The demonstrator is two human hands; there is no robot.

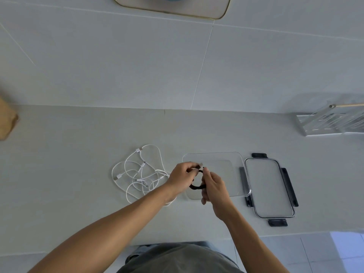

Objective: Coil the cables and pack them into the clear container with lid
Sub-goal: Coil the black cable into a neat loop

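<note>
A black cable [197, 186] is being coiled, grasped by both the left hand [182, 177] and right hand [213, 187] above the clear container [234, 160]; white cables [137, 174] lie uncoiled on the desk [78, 174]. Next, the coil is judged ready for lowering into the container.

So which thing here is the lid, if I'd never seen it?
On the pale grey table, look right of the clear rectangular container in the middle. The lid lies flat there, its edge overlapping the container's right rim: a clear rounded panel, the only piece with black clip tabs on its sides.

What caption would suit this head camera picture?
Both hands, left hand and right hand, coil a black cable over the clear container.
</note>
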